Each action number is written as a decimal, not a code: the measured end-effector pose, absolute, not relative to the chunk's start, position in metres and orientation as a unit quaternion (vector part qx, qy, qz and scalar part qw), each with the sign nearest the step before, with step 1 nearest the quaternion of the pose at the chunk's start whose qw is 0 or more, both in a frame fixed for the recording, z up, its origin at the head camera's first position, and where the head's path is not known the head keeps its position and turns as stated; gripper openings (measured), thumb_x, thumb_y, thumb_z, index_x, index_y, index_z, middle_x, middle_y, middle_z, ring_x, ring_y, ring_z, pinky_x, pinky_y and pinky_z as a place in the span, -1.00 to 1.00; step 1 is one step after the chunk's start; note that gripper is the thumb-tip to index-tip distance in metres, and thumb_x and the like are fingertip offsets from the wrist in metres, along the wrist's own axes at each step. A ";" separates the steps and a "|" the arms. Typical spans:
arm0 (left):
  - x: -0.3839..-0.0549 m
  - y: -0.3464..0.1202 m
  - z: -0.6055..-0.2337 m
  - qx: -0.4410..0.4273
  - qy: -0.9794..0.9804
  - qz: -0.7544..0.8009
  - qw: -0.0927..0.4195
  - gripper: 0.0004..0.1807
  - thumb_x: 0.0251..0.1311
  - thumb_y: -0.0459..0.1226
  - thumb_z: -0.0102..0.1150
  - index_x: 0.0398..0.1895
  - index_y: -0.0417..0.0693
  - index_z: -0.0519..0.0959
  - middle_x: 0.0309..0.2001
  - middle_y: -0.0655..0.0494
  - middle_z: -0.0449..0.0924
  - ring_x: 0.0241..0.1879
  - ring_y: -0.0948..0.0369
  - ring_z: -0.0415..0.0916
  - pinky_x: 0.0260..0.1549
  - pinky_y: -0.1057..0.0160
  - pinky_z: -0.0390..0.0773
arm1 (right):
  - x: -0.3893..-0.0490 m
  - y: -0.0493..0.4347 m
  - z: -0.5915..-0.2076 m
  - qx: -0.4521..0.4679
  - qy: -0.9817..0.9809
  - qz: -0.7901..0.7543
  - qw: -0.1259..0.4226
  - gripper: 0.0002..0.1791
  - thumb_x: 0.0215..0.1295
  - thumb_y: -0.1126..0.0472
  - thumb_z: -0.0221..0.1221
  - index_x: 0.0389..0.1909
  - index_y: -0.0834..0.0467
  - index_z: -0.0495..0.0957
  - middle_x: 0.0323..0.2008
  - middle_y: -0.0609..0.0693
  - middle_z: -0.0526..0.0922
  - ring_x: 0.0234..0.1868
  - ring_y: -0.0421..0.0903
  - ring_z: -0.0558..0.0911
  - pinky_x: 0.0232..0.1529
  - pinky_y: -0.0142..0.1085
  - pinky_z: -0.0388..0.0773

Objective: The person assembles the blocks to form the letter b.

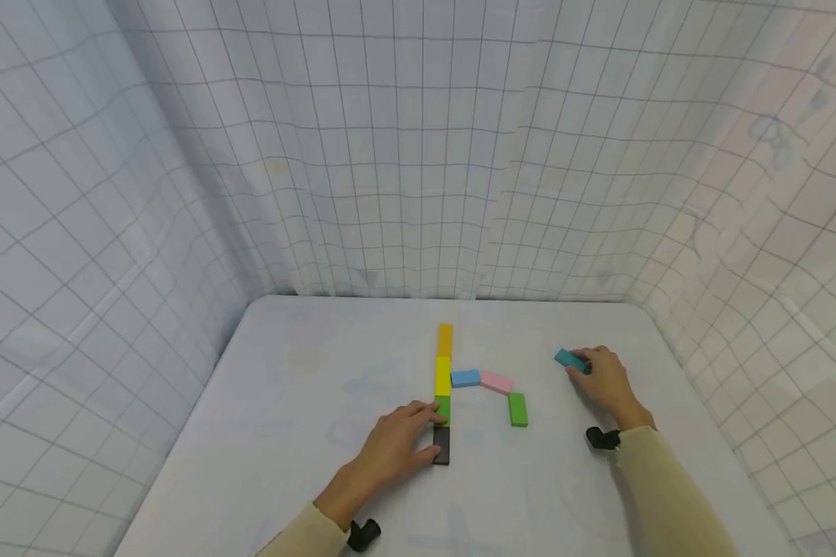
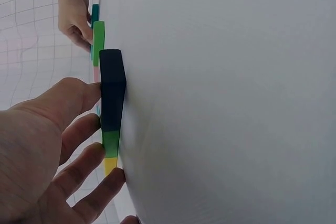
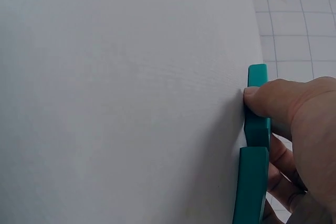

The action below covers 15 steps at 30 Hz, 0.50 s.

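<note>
A straight column of flat blocks lies on the white table: orange [image 1: 445, 340], yellow [image 1: 443, 376], green [image 1: 444, 410] and black [image 1: 442, 446]. My left hand [image 1: 397, 446] rests against this column from the left, its fingertips over the green block and its thumb at the edge of the black block [image 2: 112, 90]. Over to the right, my right hand [image 1: 604, 381] pinches a teal block [image 1: 569, 359] between thumb and fingers. A second teal block [image 3: 251, 187] sits end to end with the pinched one [image 3: 257, 74] in the right wrist view; in the head view the hand mostly hides it.
From the yellow block, a blue block [image 1: 465, 378], a pink block [image 1: 496, 381] and another green block [image 1: 519, 410] curve rightward and toward me. White grid-patterned curtains [image 1: 418, 193] surround the table [image 1: 286, 418] at the back and both sides.
</note>
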<state>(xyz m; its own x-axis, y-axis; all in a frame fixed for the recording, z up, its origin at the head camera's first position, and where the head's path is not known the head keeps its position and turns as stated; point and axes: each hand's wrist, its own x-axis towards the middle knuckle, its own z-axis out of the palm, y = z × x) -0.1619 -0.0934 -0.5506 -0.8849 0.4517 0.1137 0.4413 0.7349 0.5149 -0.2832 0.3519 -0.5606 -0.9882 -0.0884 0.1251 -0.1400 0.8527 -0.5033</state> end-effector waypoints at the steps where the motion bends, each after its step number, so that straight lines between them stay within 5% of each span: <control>1: -0.162 -0.093 -0.550 0.240 0.931 0.274 0.009 -0.48 0.42 -0.16 0.68 0.41 0.10 0.78 0.55 0.06 0.71 0.43 -0.08 0.74 0.28 -0.33 0.77 | -0.282 0.351 -0.560 0.058 -0.961 0.265 0.048 -0.50 0.63 0.20 0.41 0.39 0.46 0.68 0.21 0.56 0.67 0.18 0.45 0.70 0.19 0.38 0.68; 15: -0.161 -0.093 -0.551 0.241 0.932 0.272 0.003 -0.47 0.41 -0.17 0.67 0.41 0.08 0.77 0.55 0.03 0.71 0.43 -0.10 0.74 0.29 -0.36 0.76 | -0.276 0.339 -0.557 0.057 -0.964 0.258 0.041 -0.51 0.63 0.19 0.41 0.39 0.41 0.70 0.21 0.51 0.69 0.21 0.43 0.69 0.18 0.39 0.67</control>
<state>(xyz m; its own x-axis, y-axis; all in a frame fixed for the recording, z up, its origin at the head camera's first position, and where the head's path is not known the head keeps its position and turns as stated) -0.1608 -0.0934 -0.5511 -0.8841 0.4501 0.1258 0.4471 0.7362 0.5080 -0.2763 0.3393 -0.5572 -0.9901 -0.0893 0.1084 -0.1316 0.8601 -0.4929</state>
